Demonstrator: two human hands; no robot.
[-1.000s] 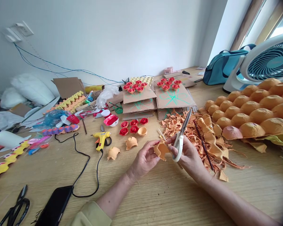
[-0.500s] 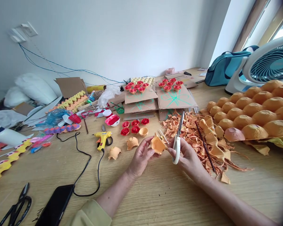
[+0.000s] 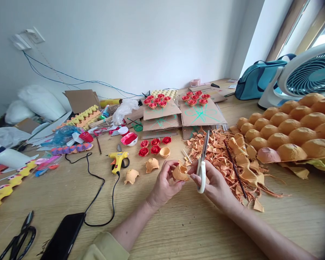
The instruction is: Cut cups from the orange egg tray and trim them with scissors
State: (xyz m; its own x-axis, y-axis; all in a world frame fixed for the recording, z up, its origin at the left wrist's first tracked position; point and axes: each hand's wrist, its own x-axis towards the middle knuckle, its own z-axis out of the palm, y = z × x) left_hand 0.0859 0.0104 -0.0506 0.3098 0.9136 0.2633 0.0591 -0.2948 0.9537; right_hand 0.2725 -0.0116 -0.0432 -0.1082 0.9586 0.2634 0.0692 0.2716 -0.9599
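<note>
Between the fingers and thumb of my left hand (image 3: pixel 165 186) is an orange egg carton cup (image 3: pixel 180 172) with a jagged rim. My right hand (image 3: pixel 215 184) grips white-handled scissors (image 3: pixel 202 168), their blades pointing up and away from me. Its fingertips are close to the cup's right edge; whether they touch it I cannot tell. To the left on the table lie two more cut cups, one (image 3: pixel 152 165) nearer the hands and another (image 3: pixel 131 176) farther left. A smooth-rimmed cup (image 3: pixel 165 152) sits beside several red paper roses (image 3: pixel 155 149).
Orange scraps (image 3: pixel 213 148) lie heaped behind my right hand, with a dark stick (image 3: pixel 235 169) across them. An orange egg tray (image 3: pixel 295 133) fills the right side. Left are a yellow glue gun (image 3: pixel 117 160), a phone (image 3: pixel 65 236) and black scissors (image 3: pixel 20 236). Cardboard (image 3: pixel 203 113) with roses stands behind.
The egg carton cup has turned in my left hand, from showing its hollow inside to showing more of its outer side. My right hand and the scissors have shifted slightly down.
</note>
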